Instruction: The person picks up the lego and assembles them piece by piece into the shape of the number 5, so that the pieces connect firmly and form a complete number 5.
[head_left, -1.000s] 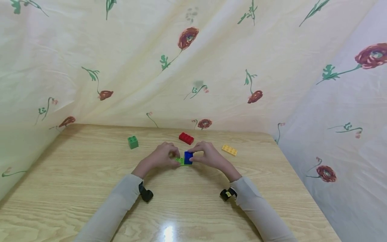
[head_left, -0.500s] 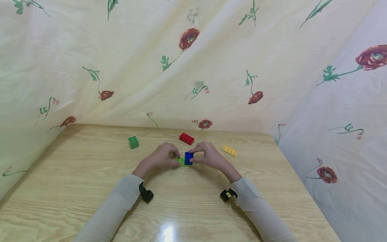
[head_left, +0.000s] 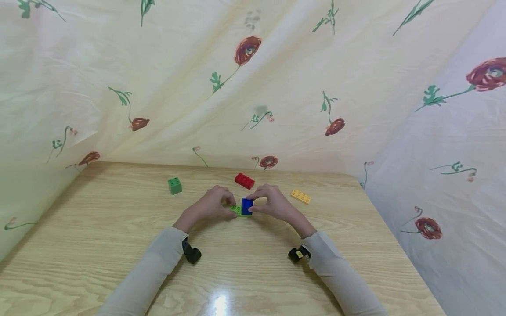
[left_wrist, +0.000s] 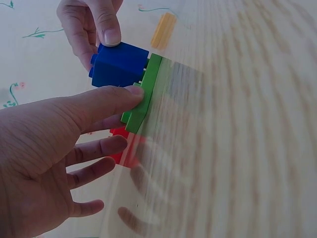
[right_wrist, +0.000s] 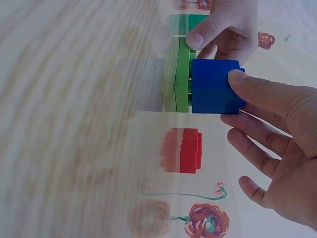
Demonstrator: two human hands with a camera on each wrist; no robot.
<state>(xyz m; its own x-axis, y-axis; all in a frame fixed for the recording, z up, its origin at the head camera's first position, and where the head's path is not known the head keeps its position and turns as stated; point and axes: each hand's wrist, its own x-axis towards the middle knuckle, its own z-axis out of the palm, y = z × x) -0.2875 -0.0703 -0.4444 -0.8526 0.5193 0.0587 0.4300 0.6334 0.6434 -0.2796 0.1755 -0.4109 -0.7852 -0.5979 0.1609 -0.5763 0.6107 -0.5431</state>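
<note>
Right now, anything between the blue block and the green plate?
Nothing visible: the right hand holds the blue block over one end of the green plate, only plate studs between. The left hand grips the other end.

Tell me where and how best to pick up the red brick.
I'd pinch the red brick mid-length across its two long sides, coming straight down from above. It lies flat on the table, oblong and studs up, with nothing covering its top, and that is its narrower span.

Blue block (right_wrist: 214, 88), lime-green plate (right_wrist: 182, 79), red brick (head_left: 244, 181), red-flowered cream cloth (head_left: 178, 57)
</note>
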